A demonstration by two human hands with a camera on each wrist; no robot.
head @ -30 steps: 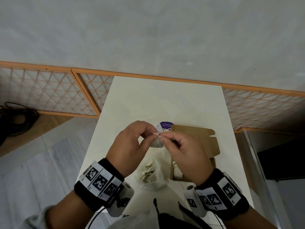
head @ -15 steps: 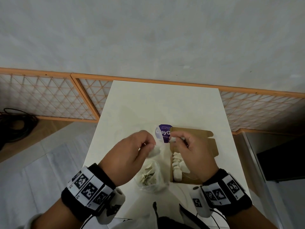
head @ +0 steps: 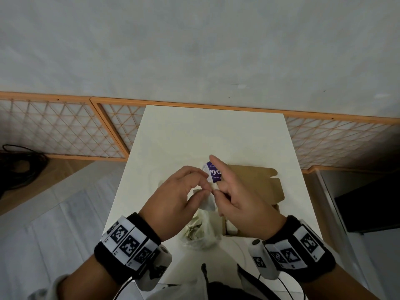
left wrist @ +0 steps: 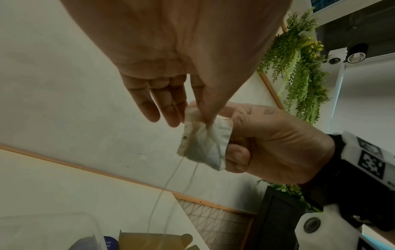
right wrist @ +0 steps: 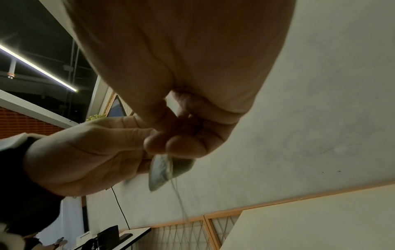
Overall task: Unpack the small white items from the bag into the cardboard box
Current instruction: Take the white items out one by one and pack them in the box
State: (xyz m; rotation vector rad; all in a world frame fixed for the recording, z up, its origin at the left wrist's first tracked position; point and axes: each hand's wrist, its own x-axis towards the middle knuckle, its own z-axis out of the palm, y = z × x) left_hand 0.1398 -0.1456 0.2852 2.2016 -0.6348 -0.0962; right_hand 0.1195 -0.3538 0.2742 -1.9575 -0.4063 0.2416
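Note:
A small white tea bag (head: 208, 203) hangs between both hands above the table. My left hand (head: 206, 187) pinches its top edge with thumb and forefinger, as the left wrist view shows on the tea bag (left wrist: 205, 142). My right hand (head: 218, 190) pinches the same bag from the right, forefinger sticking out straight. A thin thread (left wrist: 169, 184) trails down from the bag. Below the hands lies a clear plastic bag (head: 198, 233) with several tea bags. To its right is the open cardboard box (head: 257, 180), mostly hidden by my right hand (right wrist: 171, 145).
A purple-labelled white packet (head: 213, 172) lies at the box's far left corner. The white table (head: 205, 135) ends at an orange-framed lattice screen (head: 65, 131) and a grey wall. Black cables (head: 19, 163) lie on the floor at the left.
Half a second ago my right hand was over the box, apart from the left. It has come back to the left hand, and both now pinch the tea bag, held slightly higher.

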